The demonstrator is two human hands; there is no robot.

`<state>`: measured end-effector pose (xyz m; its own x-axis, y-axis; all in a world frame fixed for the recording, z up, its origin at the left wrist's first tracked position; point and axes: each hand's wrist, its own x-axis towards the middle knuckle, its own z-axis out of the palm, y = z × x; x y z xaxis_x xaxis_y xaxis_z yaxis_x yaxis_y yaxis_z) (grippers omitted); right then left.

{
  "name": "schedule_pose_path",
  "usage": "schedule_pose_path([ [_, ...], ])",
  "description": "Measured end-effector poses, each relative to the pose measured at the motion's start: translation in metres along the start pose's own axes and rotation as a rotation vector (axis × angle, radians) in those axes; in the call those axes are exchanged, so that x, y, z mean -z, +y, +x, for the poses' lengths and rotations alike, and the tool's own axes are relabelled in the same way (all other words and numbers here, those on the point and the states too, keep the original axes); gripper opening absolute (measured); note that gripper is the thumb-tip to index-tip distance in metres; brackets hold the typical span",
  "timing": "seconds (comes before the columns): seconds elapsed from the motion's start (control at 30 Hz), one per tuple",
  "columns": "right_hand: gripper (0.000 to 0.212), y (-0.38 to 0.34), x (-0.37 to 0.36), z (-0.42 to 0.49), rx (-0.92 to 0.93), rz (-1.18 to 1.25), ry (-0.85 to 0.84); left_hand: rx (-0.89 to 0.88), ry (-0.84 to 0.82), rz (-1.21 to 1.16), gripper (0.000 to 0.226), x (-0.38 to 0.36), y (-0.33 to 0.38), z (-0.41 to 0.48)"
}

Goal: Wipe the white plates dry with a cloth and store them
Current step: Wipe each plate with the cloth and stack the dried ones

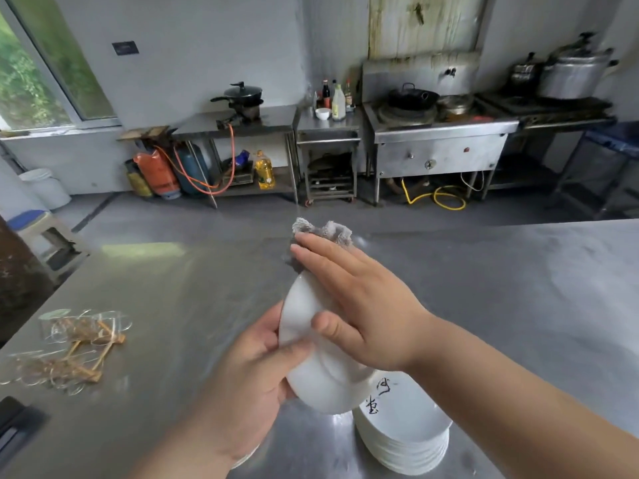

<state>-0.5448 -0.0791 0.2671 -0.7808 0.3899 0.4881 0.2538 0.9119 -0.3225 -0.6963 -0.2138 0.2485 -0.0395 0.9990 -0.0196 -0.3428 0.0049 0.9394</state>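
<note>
My left hand [256, 368] grips a white plate [311, 368] by its near left rim and holds it tilted on edge above the steel table [193, 299]. My right hand [359, 305] lies flat on the plate's far face, fingers straight, and presses a grey cloth [323, 231] against it. The cloth bunches out past my fingertips. A stack of several white plates [404, 440] stands on the table below my right wrist; the top one bears black handwritten marks. A white plate rim [247, 458] peeks out under my left forearm.
Clear bags with brown sticks [76, 347] lie at the table's left. A dark object [14, 426] sits at the near left edge. Across the floor stand steel benches, a wok stove [439, 133], gas cylinders [159, 171], a stool [38, 229] and a white bucket [46, 186].
</note>
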Motion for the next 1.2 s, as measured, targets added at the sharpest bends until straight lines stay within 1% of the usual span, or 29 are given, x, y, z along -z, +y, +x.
schedule_pose_path([
  [0.03, 0.101, 0.004, 0.002, -0.002, -0.036, 0.049, 0.025, -0.01, -0.016, -0.037, 0.048, 0.0, 0.004, 0.0],
  [0.1, 0.106, 0.009, 0.003, -0.011, -0.194, 0.17, 0.072, -0.027, -0.025, -0.099, 0.051, 0.0, 0.01, 0.0],
  [0.17, 0.111, 0.007, 0.001, -0.024, -0.303, 0.22, 0.076, -0.033, -0.023, -0.118, 0.05, -0.002, 0.01, 0.0],
  [0.2, 0.11, 0.003, 0.0, -0.029, -0.296, 0.193, 0.069, -0.031, -0.022, -0.112, 0.05, -0.003, 0.009, 0.0],
  [0.23, 0.108, -0.002, -0.001, -0.031, -0.249, 0.142, 0.061, -0.022, -0.024, -0.097, 0.049, -0.004, 0.008, 0.0],
  [0.33, 0.101, -0.014, 0.001, -0.025, -0.038, -0.012, 0.061, 0.025, -0.06, -0.052, 0.051, -0.005, 0.007, 0.004],
  [0.4, 0.099, -0.013, 0.007, -0.019, 0.002, -0.033, 0.085, 0.019, -0.068, -0.065, 0.052, -0.002, 0.011, 0.006],
  [0.43, 0.099, -0.01, 0.01, -0.018, -0.041, 0.0, 0.11, -0.003, -0.064, -0.089, 0.053, 0.001, 0.015, 0.007],
  [0.47, 0.101, -0.004, 0.012, -0.021, -0.127, 0.059, 0.13, -0.031, -0.048, -0.117, 0.054, 0.003, 0.018, 0.008],
  [0.53, 0.107, 0.002, 0.009, -0.035, -0.319, 0.21, 0.103, -0.083, 0.02, -0.162, 0.053, 0.009, 0.022, 0.009],
  [0.57, 0.107, 0.001, 0.003, -0.044, -0.357, 0.255, 0.08, -0.101, 0.054, -0.185, 0.051, 0.011, 0.022, 0.01],
  [0.63, 0.1, -0.007, -0.016, -0.062, -0.332, 0.288, 0.1, -0.127, 0.098, -0.233, 0.048, 0.011, 0.02, 0.009],
  [0.7, 0.093, -0.014, -0.029, -0.067, -0.34, 0.343, 0.198, -0.137, 0.095, -0.27, 0.048, 0.005, 0.014, 0.006],
  [0.77, 0.093, -0.012, -0.023, -0.058, -0.422, 0.427, 0.312, -0.127, 0.079, -0.293, 0.053, -0.002, 0.008, 0.003],
  [0.83, 0.097, -0.007, -0.009, -0.043, -0.456, 0.465, 0.375, -0.085, 0.079, -0.289, 0.06, -0.007, 0.007, 0.0],
  [0.87, 0.098, -0.005, -0.004, -0.037, -0.45, 0.467, 0.376, -0.039, 0.079, -0.298, 0.064, -0.009, 0.009, -0.001],
  [0.93, 0.1, -0.003, 0.001, -0.028, -0.416, 0.472, 0.319, 0.059, 0.032, -0.345, 0.07, -0.012, 0.014, -0.003],
  [1.0, 0.1, -0.001, 0.003, -0.024, -0.371, 0.485, 0.233, 0.102, -0.001, -0.356, 0.062, -0.014, 0.017, -0.005],
  [1.1, 0.099, 0.0, 0.008, -0.028, -0.328, 0.448, 0.161, 0.096, 0.079, -0.32, 0.056, -0.014, 0.015, -0.006],
  [1.2, 0.093, -0.016, -0.009, -0.054, -0.359, 0.392, 0.199, 0.038, 0.18, -0.322, 0.056, -0.013, 0.015, -0.006],
])
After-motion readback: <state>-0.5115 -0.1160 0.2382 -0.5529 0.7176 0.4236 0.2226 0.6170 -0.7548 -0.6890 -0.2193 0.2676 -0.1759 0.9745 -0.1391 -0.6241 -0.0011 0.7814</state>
